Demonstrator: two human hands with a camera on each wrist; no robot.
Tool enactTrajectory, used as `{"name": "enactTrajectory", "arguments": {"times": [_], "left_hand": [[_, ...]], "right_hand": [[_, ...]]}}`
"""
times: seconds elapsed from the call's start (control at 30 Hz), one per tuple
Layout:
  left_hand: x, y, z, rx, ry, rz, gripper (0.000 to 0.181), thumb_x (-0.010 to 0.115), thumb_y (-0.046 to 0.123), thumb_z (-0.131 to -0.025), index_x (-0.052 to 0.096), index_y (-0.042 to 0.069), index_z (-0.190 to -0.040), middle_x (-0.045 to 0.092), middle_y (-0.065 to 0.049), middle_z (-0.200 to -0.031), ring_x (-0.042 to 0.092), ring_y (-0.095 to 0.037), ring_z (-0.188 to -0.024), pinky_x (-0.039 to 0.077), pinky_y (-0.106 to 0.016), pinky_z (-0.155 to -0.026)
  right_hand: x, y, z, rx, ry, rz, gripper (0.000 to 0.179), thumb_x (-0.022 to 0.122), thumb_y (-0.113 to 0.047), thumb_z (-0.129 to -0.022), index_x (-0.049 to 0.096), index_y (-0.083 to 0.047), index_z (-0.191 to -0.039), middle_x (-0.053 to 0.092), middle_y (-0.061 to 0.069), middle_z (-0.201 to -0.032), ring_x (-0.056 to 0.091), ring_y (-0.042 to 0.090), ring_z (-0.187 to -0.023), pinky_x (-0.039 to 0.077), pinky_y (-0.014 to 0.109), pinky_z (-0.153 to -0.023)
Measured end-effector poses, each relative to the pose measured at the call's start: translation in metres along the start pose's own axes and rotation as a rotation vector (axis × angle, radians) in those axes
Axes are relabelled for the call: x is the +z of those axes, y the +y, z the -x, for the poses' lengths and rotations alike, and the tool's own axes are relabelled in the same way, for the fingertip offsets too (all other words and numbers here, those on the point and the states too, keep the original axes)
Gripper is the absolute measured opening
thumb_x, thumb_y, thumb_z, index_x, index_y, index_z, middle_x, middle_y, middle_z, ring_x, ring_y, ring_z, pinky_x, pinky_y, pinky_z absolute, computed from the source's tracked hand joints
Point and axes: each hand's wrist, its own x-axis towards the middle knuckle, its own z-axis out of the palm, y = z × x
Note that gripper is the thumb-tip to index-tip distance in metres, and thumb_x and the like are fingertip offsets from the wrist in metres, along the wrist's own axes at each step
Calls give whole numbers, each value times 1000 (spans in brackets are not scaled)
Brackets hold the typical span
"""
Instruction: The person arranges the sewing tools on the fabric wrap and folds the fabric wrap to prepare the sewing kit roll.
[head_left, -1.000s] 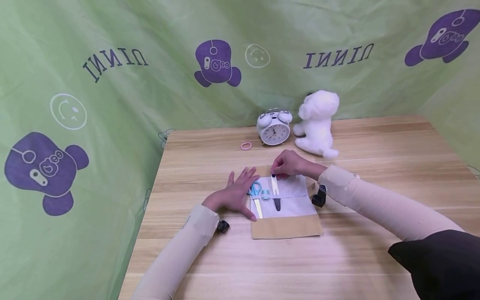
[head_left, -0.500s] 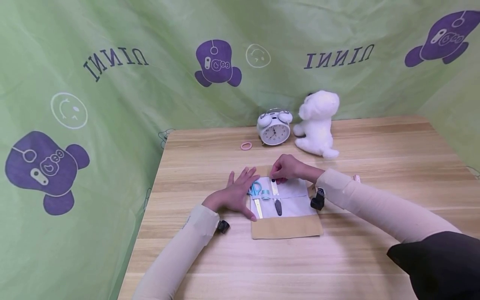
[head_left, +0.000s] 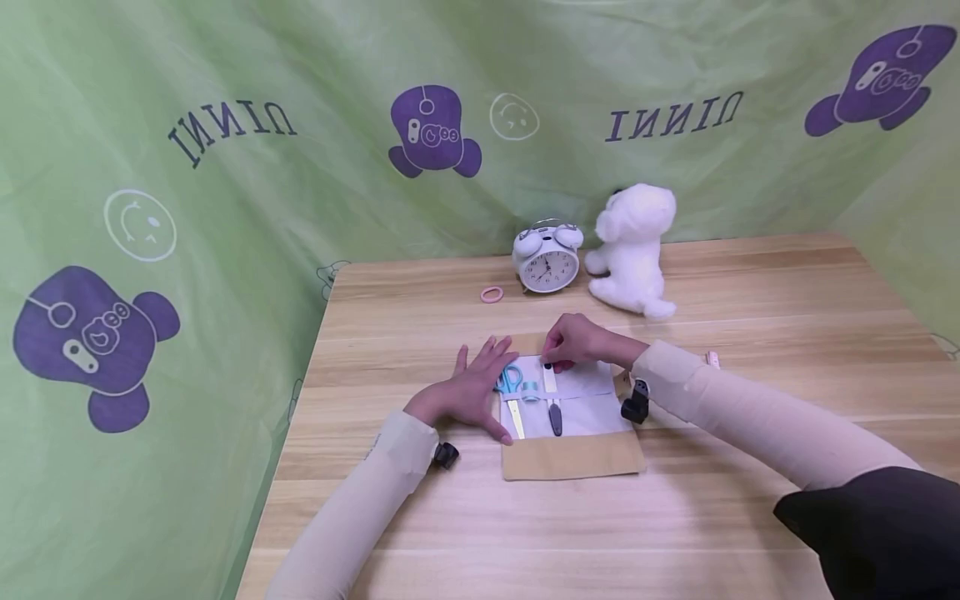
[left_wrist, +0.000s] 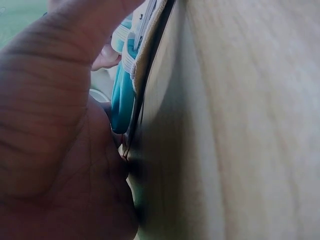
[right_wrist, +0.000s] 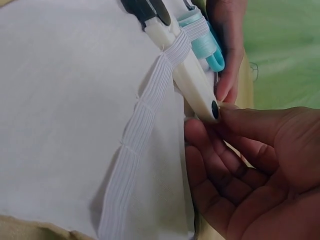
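An unfolded tan cloth pouch (head_left: 573, 457) with a pale lining lies on the table. My right hand (head_left: 581, 340) pinches the white end of a slim white tool (right_wrist: 192, 82) with a dark far end (head_left: 556, 419); its exact kind is unclear. The tool runs under a ribbed white elastic band (right_wrist: 132, 135). My left hand (head_left: 474, 390) rests with spread fingers along the pouch's left edge. Beside it, blue-handled scissors (head_left: 510, 380) and a small light-blue spool (head_left: 530, 391) sit under the same band. In the left wrist view, the scissors' blue handle (left_wrist: 121, 102) shows past my left hand.
Behind the pouch stand a white alarm clock (head_left: 550, 268) and a white plush dog (head_left: 636, 250). A pink ring (head_left: 491, 295) lies left of the clock. Past my right forearm, a small pink-and-white item (head_left: 712, 359) is partly hidden. A green printed curtain (head_left: 330, 192) borders the wooden table (head_left: 405, 333).
My right hand has moved slightly toward me, sliding the tool farther through the elastic band. The left hand stays in place on the pouch's edge.
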Motion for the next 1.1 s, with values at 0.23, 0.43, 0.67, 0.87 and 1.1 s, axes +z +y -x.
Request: {"name": "enactTrajectory", "arguments": {"times": [0.23,0.43,0.67,0.87,1.1], "left_hand": [[-1,4,-2,11,-1,6,139,88,65,-58,10,18,-162,-12,-2,-171,-16,-26,-158,-12,-66,-121],[1,3,1,-1,-2,-16,140,89,64,-57,9,17,-162,-13,-3,-171,-16,-27,-158,-11,-66,-121],[-1,4,3,8,8,23,140,91,61,-57,11,16,-162,-11,-4,-171,-15,-28,-158,-11,-66,-121],[-4,5,6,4,1,19,139,90,61,-58,10,16,-162,-11,-4,-171,-15,-29,-158,-11,-66,-121],[-2,4,5,14,5,19,139,90,62,-58,10,16,-162,-11,-3,-171,-14,-28,-158,-11,-66,-121]], "right_hand": [[-18,-2,12,-76,59,161,11,72,-18,-91,78,-9,-88,74,4,-75,62,10,-63,49,21,-58],[-70,-28,63,-175,285,196,11,71,-14,-91,77,-5,-94,75,14,-89,69,21,-74,56,28,-65],[-121,-33,136,-148,470,261,12,69,-13,-93,77,-4,-95,75,10,-80,62,12,-65,47,25,-57],[-137,2,169,-19,543,301,21,68,-19,-95,75,-1,-102,76,11,-80,63,8,-63,45,24,-54],[-123,75,180,172,405,199,30,64,-22,-97,69,4,-110,75,15,-85,69,17,-70,52,31,-57]]}}
